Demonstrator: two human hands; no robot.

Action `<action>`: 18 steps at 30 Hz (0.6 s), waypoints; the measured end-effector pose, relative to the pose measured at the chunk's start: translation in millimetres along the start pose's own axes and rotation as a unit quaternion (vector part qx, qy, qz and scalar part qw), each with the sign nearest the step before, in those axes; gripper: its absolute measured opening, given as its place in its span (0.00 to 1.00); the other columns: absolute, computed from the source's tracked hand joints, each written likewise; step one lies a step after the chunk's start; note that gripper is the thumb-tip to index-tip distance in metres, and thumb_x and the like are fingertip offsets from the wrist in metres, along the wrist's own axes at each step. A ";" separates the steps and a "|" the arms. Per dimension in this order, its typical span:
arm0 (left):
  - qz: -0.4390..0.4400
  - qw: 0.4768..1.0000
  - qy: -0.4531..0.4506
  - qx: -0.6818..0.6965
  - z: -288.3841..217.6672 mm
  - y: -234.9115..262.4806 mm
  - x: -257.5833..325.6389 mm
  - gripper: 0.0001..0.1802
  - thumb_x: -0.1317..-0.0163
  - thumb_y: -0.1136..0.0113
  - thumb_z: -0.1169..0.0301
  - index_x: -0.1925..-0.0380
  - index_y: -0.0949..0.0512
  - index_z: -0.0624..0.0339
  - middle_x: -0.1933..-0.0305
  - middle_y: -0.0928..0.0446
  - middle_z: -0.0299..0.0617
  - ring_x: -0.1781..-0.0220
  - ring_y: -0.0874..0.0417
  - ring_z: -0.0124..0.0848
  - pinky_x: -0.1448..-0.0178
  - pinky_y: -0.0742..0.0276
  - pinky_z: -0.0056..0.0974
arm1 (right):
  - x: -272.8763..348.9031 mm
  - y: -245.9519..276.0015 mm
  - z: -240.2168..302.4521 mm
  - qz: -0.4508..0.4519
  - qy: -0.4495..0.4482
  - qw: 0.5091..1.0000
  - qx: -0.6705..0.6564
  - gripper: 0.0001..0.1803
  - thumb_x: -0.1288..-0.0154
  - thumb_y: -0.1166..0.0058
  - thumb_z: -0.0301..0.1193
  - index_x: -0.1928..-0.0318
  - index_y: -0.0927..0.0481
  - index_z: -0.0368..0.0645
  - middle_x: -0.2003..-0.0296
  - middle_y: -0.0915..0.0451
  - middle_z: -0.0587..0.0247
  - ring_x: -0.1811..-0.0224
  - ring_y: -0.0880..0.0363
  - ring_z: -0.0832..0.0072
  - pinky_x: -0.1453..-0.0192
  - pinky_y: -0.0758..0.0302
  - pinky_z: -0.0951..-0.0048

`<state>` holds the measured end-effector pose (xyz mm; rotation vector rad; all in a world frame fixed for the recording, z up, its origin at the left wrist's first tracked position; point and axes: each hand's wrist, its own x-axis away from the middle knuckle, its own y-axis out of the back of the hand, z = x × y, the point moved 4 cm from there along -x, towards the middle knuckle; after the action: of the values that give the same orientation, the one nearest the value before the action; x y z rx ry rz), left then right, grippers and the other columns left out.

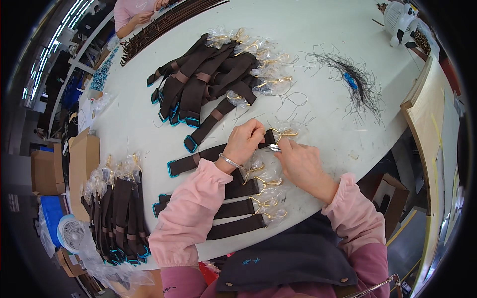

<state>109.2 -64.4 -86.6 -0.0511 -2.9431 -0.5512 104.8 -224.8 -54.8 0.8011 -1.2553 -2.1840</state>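
My left hand point(242, 143) is closed over a dark brown webbing strap point(186, 163), its fingers bent together near the strap's right end. A gold hook in clear plastic point(285, 133) is fixed to that end; a blue-edged buckle point(172, 169) sits at the other. My right hand point(305, 166) grips a small silver metal tool point(274, 147), its tip against the strap close to my left fingers. Most of the tool is hidden in my palm, so its exact kind is unclear. Several similar straps point(236, 227) lie side by side below, partly under my left forearm.
A large pile of straps point(198, 84) lies farther off, and another bundle point(117, 208) at the table's left edge. Dark threads tied in blue point(351, 82) are at the right. A small white fan point(400, 22) stands back right. Another person's hand point(143, 18) is at the far edge.
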 end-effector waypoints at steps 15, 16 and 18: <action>-0.002 1.000 0.004 0.012 -0.6 -1.0 -1.5 0.10 0.40 0.51 0.68 0.71 0.26 0.65 0.79 0.23 0.40 0.81 0.24 0.25 0.74 0.29 0.30 | -1.1 -2.9 2.7 0.005 -0.010 1.000 -0.001 0.12 0.48 0.42 0.29 0.70 0.32 0.38 0.79 0.24 0.56 0.81 0.21 0.62 0.80 0.28 0.65; 0.000 1.000 0.007 0.018 0.7 -1.2 -1.9 0.10 0.40 0.51 0.68 0.71 0.26 0.65 0.79 0.23 0.40 0.80 0.24 0.25 0.74 0.29 0.30 | -0.7 -4.1 0.0 0.005 -0.014 1.000 -0.012 0.12 0.48 0.42 0.30 0.70 0.32 0.38 0.79 0.23 0.56 0.81 0.21 0.61 0.80 0.28 0.65; 0.004 1.000 0.014 0.026 2.8 -1.3 -2.4 0.10 0.40 0.51 0.68 0.70 0.26 0.65 0.78 0.23 0.40 0.80 0.24 0.24 0.74 0.29 0.30 | -0.9 -4.9 -1.9 0.012 -0.021 0.999 -0.022 0.12 0.47 0.43 0.30 0.70 0.32 0.38 0.78 0.23 0.55 0.81 0.21 0.61 0.80 0.28 0.65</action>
<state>111.1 -64.5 -90.0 -0.0486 -2.9264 -0.4698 106.2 -223.2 -59.7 0.7228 -1.2272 -2.2119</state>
